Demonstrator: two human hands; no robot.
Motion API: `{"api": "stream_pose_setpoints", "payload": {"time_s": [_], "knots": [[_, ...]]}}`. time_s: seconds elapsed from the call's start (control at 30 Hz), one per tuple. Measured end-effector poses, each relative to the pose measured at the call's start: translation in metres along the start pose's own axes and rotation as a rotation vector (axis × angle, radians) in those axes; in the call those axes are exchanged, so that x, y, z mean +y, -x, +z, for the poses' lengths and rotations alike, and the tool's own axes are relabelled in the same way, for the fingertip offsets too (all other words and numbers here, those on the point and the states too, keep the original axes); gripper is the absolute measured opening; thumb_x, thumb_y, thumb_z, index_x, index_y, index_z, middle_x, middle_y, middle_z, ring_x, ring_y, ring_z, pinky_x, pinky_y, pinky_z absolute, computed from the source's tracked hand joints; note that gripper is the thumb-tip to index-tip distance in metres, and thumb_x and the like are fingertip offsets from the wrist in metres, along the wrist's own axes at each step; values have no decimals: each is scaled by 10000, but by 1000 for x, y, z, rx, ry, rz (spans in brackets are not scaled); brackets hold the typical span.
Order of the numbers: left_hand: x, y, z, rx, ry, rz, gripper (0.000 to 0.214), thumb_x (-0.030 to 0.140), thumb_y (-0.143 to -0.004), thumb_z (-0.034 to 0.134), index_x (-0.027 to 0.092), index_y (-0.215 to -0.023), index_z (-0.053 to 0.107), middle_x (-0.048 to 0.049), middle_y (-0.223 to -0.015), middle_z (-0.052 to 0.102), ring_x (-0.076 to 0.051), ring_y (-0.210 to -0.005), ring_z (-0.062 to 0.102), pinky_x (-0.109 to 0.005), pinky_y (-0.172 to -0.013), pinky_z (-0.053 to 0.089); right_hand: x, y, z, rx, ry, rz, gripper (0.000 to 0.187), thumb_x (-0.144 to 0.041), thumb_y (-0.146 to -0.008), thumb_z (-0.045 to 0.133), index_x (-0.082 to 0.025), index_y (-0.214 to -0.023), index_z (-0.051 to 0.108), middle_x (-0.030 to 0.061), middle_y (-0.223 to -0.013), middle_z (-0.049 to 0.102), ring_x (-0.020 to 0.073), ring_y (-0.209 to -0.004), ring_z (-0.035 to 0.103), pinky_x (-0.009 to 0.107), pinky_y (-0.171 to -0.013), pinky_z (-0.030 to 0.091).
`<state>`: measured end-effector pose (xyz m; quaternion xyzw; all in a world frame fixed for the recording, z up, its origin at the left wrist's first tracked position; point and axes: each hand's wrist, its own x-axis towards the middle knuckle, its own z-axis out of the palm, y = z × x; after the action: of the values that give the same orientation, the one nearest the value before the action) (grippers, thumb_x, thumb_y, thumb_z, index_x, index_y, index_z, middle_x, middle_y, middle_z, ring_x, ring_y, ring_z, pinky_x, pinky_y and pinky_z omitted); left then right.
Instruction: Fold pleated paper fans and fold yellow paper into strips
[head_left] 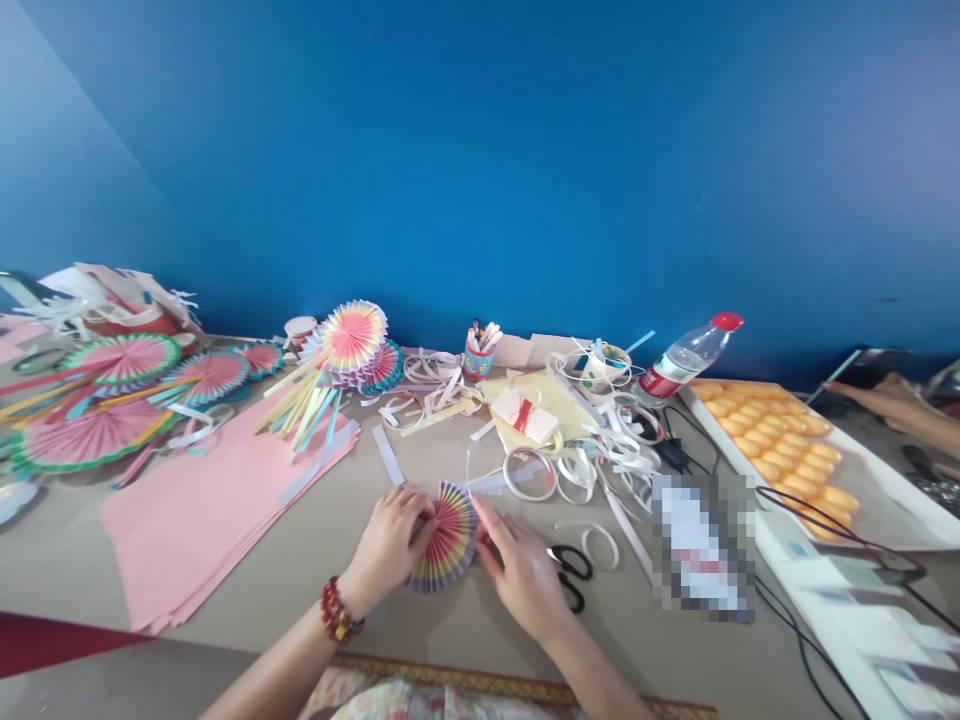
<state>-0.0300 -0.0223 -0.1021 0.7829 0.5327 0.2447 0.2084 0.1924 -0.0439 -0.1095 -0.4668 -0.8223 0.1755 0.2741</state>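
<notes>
A small pleated paper fan (448, 538), purple at the rim with yellow and pink bands inside, is spread into a partial disc low over the grey table. My left hand (390, 545) grips its left side with thumb and bent fingers. On the opposite side, my right hand (521, 570) holds the right edge, its index finger stretched toward the top and the other fingers curled. Black-handled scissors (574, 572) lie just right of my right hand, beside a curl of white tape (600, 547). The fingertips partly cover the fan's edges.
Pink paper sheets (217, 510) lie left, near finished paper fans (120, 400). Tape rolls (529, 474) and paper strips (630, 460) clutter the middle. A bottle (686, 360) stands before a tray of yellow pieces (892, 500). Another person's hand (892, 405) is far right.
</notes>
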Motion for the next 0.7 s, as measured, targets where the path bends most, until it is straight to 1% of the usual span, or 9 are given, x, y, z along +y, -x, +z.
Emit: {"api": "stream_pose_setpoints", "payload": {"time_s": [0.1,0.2,0.27,0.33,0.4,0.47,0.57,0.7], "knots": [[2,0,-3,-27,76,12,127,282,-949,504,202,-868,561,-66,-917,652,-248,-885,592,-389,-808,451,-2,-4,-5,52,50,-27,625,-105,-962,405,-251,-1540,218,74,-935,680,249,-833,650,404,-735,567],[7,1,-7,-71,226,-16,114,308,-942,510,207,-952,561,-67,-935,658,-233,-875,601,-372,-813,461,-7,-13,-20,76,81,-93,604,-113,-973,385,-215,-1542,209,88,-955,680,239,-845,655,393,-761,570],[12,0,-10,-118,385,-73,131,324,-937,515,212,-996,549,-59,-945,654,-208,-846,604,-334,-783,468,-12,-22,-35,63,115,-151,606,-111,-973,392,-207,-1541,207,92,-969,675,239,-864,651,404,-791,564],[18,-3,-12,-145,572,-116,142,339,-934,525,207,-986,537,-53,-943,636,-188,-834,596,-303,-765,464,-18,-32,-52,43,151,-202,612,-92,-968,388,-210,-1540,207,86,-945,666,236,-849,645,396,-771,562],[23,-7,-14,-148,763,-128,156,344,-924,550,195,-961,522,-43,-921,603,-172,-830,574,-285,-763,451,-24,-44,-68,42,176,-246,602,-87,-962,390,-215,-1530,236,80,-921,665,233,-842,645,370,-736,558],[29,-11,-16,-158,944,-134,169,331,-910,579,190,-963,501,-27,-902,569,-152,-812,545,-265,-743,431,-30,-55,-82,36,180,-255,571,-92,-960,387,-220,-1508,291,81,-938,676,227,-857,657,350,-733,553],[36,-15,-20,-193,1142,-181,189,289,-882,608,189,-978,480,-12,-901,555,-126,-774,514,-237,-700,395,-36,-69,-97,28,127,-243,534,-109,-947,411,-243,-1463,364,64,-969,688,199,-835,670,318,-735,543],[42,-20,-24,-231,1247,-236,175,219,-807,624,175,-909,489,5,-832,566,-109,-711,495,-219,-653,367,-37,-84,-108,-43,-21,-220,624,-116,-890,482,-254,-1478,322,7,-904,694,152,-730,662,279,-717,529]]}}
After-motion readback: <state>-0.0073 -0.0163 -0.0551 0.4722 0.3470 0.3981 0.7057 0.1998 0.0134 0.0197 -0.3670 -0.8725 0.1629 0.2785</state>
